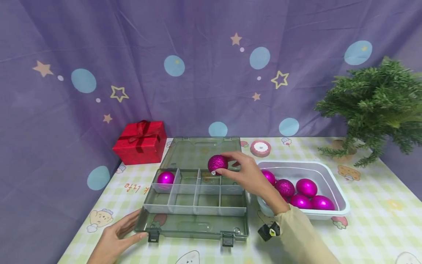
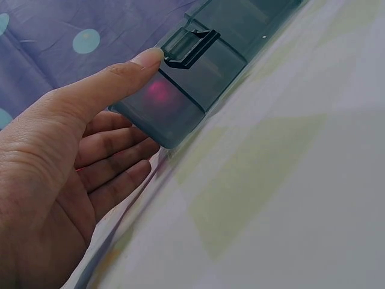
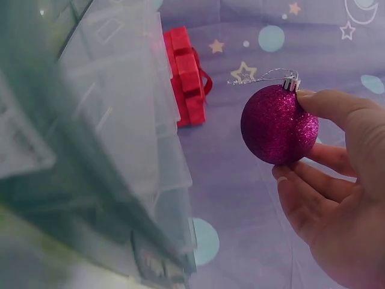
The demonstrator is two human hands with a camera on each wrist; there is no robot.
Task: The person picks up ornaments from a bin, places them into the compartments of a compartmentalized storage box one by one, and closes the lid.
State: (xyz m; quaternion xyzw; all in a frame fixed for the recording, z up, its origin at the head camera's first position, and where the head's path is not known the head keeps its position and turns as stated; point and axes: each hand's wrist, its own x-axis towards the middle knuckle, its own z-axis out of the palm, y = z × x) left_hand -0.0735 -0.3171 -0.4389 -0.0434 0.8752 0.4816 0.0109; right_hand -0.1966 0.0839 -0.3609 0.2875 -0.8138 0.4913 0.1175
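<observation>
My right hand [image 1: 248, 174] pinches a glittery magenta Christmas ball [image 1: 217, 164] between thumb and fingers, above the back row of a clear grey compartment box [image 1: 192, 234]. In the right wrist view, the bauble [image 3: 278, 126] shows its silver cap and a loose thread loop. A shiny magenta ball [image 1: 166, 178] sits in the box's back left compartment. At the front left corner of the box, my left hand [image 1: 113, 238] holds it, with the thumb by the latch [image 2: 191, 48] and the fingers along the side.
Right of the box, a white tub [image 1: 339, 205] holds several magenta balls. The box lid [image 1: 201, 146] lies back. Behind stand a red gift box [image 1: 141, 141] and a ribbon roll [image 1: 261, 148]. A green artificial tree [image 1: 372, 106] is at the far right.
</observation>
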